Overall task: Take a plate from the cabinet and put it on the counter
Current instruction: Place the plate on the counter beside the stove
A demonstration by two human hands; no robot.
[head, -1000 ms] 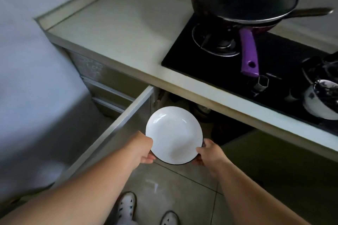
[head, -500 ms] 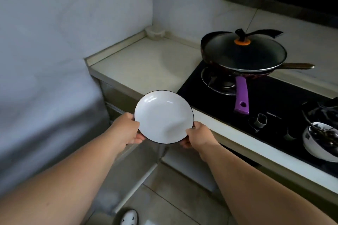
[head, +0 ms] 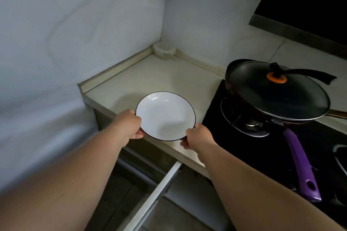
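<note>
Plate (head: 165,116) now over counter (head: 159,78) edge, both hands gripping.

A: The plate (head: 165,116) at the frame's centre, what colour?

B: Plain white, with a thin black line round the rim. No pattern inside.

A: And the counter (head: 150,78) under it?

B: Pale cream, faintly mottled. The walls (head: 75,24) in the upper left are a cool grey-white.

A: The right side looks dark.

B: The stovetop (head: 262,148) is glossy black. The pan's lid (head: 277,90) is dark grey with an orange ring under a black knob, and the handle (head: 302,165) at lower right is bright purple.
</note>
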